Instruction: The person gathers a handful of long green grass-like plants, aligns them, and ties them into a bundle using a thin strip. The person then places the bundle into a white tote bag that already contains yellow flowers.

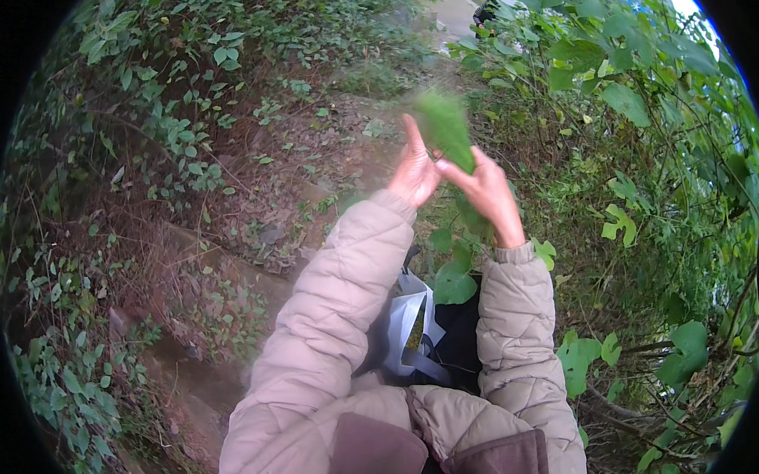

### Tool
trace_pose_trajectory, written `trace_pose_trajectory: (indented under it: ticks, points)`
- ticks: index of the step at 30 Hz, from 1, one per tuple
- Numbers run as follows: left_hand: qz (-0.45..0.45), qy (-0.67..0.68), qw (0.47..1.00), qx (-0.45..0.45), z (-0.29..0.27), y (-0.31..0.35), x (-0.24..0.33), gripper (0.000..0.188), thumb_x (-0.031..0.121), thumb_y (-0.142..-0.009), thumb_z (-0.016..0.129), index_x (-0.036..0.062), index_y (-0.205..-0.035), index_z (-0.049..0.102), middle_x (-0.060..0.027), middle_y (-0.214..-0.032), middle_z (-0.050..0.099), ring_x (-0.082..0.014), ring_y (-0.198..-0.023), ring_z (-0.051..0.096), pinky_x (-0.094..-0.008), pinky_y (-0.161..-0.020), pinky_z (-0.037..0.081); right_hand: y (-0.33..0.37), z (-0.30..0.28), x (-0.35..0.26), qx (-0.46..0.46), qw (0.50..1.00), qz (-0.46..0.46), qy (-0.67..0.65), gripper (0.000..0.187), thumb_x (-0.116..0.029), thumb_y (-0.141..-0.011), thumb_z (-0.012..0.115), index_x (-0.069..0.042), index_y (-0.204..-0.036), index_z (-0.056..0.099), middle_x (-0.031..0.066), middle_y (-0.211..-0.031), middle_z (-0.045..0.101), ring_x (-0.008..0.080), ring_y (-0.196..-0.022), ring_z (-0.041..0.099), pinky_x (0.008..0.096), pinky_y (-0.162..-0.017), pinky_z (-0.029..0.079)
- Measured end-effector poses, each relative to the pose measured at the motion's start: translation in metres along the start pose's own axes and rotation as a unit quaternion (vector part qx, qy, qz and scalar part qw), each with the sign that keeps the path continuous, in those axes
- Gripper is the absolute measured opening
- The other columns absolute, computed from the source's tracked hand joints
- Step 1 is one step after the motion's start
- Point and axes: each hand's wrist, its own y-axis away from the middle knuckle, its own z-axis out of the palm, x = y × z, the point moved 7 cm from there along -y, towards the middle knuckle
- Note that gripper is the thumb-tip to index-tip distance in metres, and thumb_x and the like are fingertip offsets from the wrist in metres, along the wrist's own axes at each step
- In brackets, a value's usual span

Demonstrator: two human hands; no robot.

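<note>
A green leaf (448, 132), its upper part smeared by motion, is pinched between the thumb and fingers of my right hand (488, 189). Close against its lower left side is my left hand (416, 173), thumb stretched up and away; its other fingers are partly hidden, and I see nothing plainly gripped there. Below both hands, broad green leaves (455, 281) hang between my forearms. A white bag (409, 313) with a grey strap sits open in front of my body, something yellowish-green showing inside.
Dense leafy vines (632, 187) crowd the right side, with woody stems (640, 426) lower down. Bushes (167, 87) line the left. A dirt path (349, 144) strewn with dry leaves runs ahead, past a low earth step (220, 256). Something dark (485, 15) stands at the far end.
</note>
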Motion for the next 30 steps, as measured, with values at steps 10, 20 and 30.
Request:
trace_pose_trajectory:
  ticks: [10, 20, 30]
  points:
    - [0.098, -0.147, 0.982, 0.064, -0.002, 0.006, 0.024, 0.027, 0.029, -0.085, 0.068, 0.0065, -0.097, 0.06, 0.0018, -0.087, 0.055, -0.0101, -0.083, 0.052, -0.0282, -0.072, 0.046, 0.007, 0.022, 0.014, -0.088, 0.986, 0.006, 0.141, 0.054, -0.041, -0.076, 0.073, 0.002, -0.102, 0.053, 0.0231, -0.086, 0.057, 0.0352, -0.081, 0.058, 0.041, -0.07, 0.047]
    - [0.12, -0.144, 0.981, 0.056, -0.001, 0.009, 0.034, 0.034, 0.027, -0.085, 0.069, 0.003, -0.106, 0.059, -0.0041, -0.101, 0.06, -0.0142, -0.098, 0.051, -0.0328, -0.089, 0.038, -0.002, 0.001, -0.034, 0.042, 0.971, -0.193, 0.136, 0.115, -0.033, -0.058, 0.083, -0.01, -0.147, 0.013, 0.0243, -0.148, 0.014, 0.0395, -0.138, 0.014, 0.0456, -0.11, 0.023]
    - [0.128, -0.323, 0.937, 0.04, 0.002, 0.007, 0.033, 0.033, 0.035, -0.085, 0.067, 0.0047, -0.096, 0.061, -0.0046, -0.096, 0.06, -0.0163, -0.088, 0.057, -0.0358, -0.074, 0.045, -0.019, 0.032, 0.018, -0.089, 0.99, 0.009, -0.112, 0.101, -0.016, -0.071, 0.071, -0.002, -0.147, 0.006, 0.022, -0.133, 0.044, 0.0269, -0.118, 0.05, 0.0343, -0.098, 0.04]
